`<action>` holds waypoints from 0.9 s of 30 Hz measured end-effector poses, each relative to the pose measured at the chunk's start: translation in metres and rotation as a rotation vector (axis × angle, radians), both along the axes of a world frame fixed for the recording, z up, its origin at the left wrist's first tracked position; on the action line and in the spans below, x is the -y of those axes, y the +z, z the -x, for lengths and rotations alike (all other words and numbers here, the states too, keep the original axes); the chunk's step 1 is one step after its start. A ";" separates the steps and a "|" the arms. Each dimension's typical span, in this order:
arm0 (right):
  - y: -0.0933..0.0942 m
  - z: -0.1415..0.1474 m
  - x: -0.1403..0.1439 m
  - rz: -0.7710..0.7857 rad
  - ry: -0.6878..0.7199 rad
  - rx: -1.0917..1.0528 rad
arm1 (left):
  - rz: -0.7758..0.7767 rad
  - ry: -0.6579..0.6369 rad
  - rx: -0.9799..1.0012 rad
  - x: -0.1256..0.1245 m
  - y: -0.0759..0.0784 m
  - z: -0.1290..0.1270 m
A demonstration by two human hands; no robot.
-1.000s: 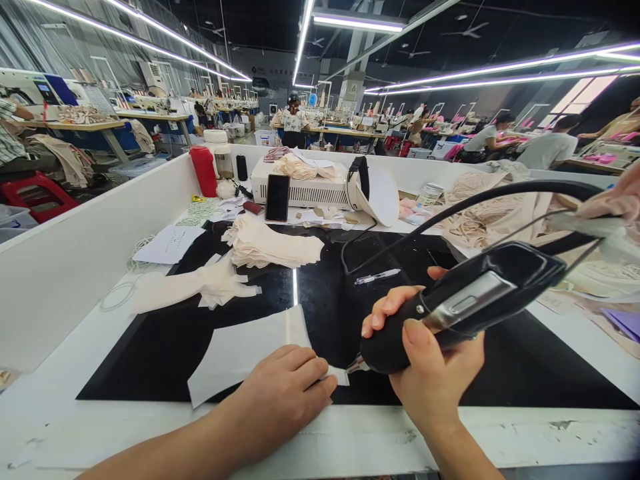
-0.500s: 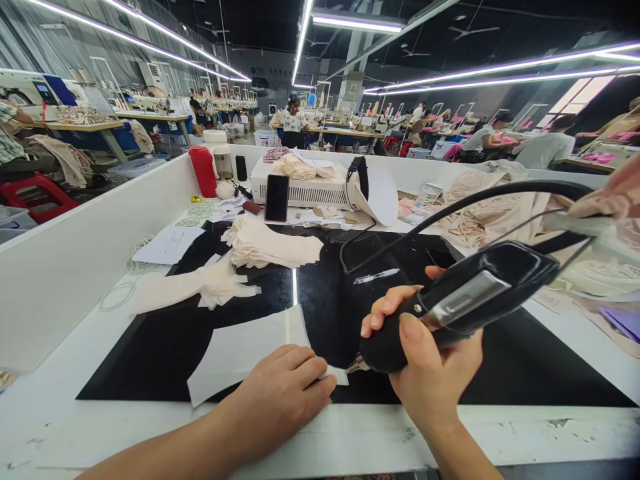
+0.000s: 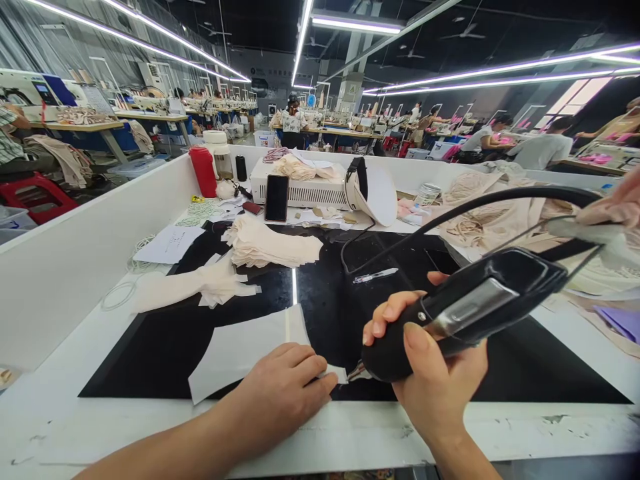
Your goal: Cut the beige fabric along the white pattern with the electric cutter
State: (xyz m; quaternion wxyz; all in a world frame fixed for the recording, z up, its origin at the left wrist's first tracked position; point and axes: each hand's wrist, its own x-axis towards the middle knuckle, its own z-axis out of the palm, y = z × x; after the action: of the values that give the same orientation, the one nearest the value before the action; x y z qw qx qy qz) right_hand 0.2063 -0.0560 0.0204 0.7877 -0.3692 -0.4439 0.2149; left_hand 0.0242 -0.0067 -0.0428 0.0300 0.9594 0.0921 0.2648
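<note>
The left hand [image 3: 287,390] lies flat, fingers spread and closed on nothing, pressing down the near right corner of a thin pale off-white cut fabric piece [image 3: 240,350] that rests on the black mat [image 3: 150,360] covering the white desk [image 3: 75,427]. The right hand [image 3: 435,373] is wrapped firmly round the bulbous black grip of a black corded handheld cutting tool with a silver plate on its side [image 3: 465,307]; the thumb rests on top of the grip, and the small metal tip [image 3: 356,371] meets the fabric's edge just right of the left hand's fingertips.

The fabric looks light, limp and easily shifted or puckered, so it likely handles best pinned flat under the palm close to the tool's tip rather than pinched. The tool appears rigid and fairly heavy at its rear, with a thick black cable [image 3: 500,200] arching back from it that may tug on it; the rounded front grip seems the natural hold.

Beyond the mat's far edge from the left hand lie a stack of cream fabric pieces [image 3: 273,247], a white pen [image 3: 375,275], and a black phone [image 3: 277,198] propped against a white box-shaped machine [image 3: 300,190]. A red bottle [image 3: 204,170] stands left of that machine.
</note>
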 end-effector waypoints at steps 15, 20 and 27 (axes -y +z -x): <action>-0.002 -0.007 0.007 0.019 -0.087 0.013 | 0.116 -0.032 0.015 0.000 0.005 0.005; 0.003 -0.006 0.005 0.006 -0.080 -0.019 | 0.057 -0.042 0.007 0.002 0.003 0.004; 0.005 -0.005 0.001 0.012 -0.101 -0.016 | 0.038 -0.051 0.022 0.002 -0.002 0.001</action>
State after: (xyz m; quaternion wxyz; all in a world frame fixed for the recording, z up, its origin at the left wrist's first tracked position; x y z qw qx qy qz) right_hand 0.2109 -0.0574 0.0254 0.7988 -0.3942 -0.4172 0.1804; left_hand 0.0229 -0.0087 -0.0451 0.0562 0.9577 0.0723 0.2727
